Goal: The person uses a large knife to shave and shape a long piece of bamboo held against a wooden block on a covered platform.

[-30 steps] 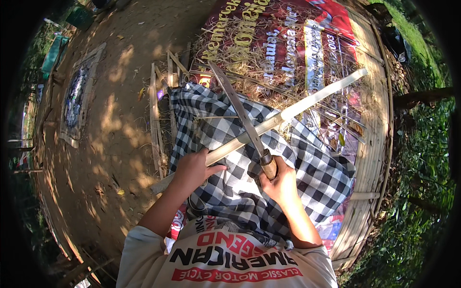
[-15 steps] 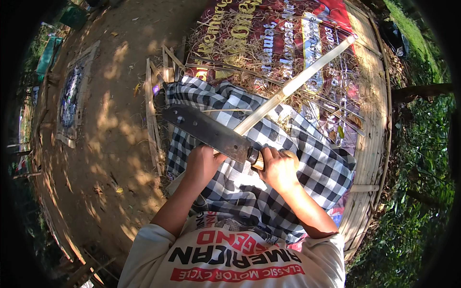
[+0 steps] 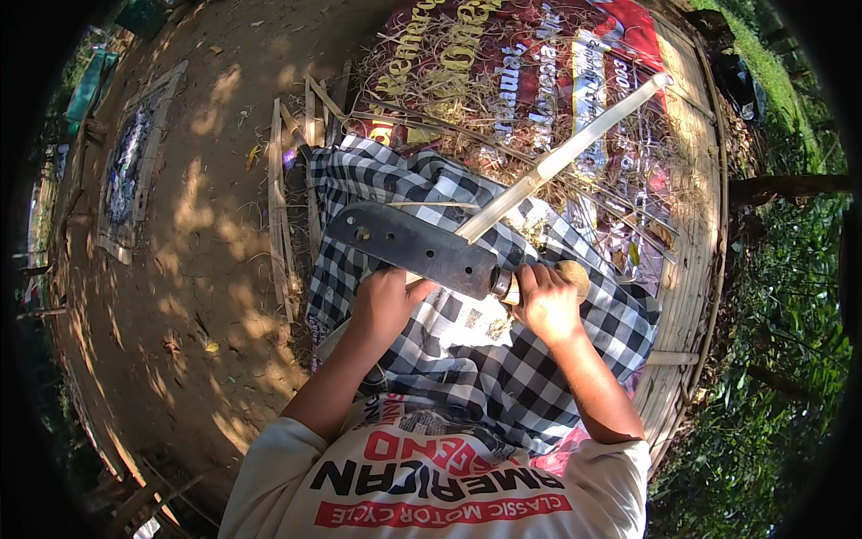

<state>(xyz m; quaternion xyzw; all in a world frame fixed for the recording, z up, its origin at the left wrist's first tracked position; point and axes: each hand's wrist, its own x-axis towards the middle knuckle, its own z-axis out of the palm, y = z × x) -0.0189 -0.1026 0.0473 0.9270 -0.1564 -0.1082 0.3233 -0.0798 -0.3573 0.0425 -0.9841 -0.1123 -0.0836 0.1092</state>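
the checked cloth [image 3: 615, 310] lies nearest the body, probably as a guard against the blade. above its left half, the left hand [image 3: 386, 301] has its fingers closed round the near part of a pale bamboo strip [image 3: 561, 157], seemingly to steady it. above the cloth's right half, the right hand's [image 3: 548, 301] fingers wrap the handle of a broad knife [image 3: 409, 247], its blade lying across the strip (whether the edge bites, i cannot tell). beyond the cloth, the strip's free end reaches over a red banner [image 3: 636, 45] strewn with shavings [image 3: 431, 99].
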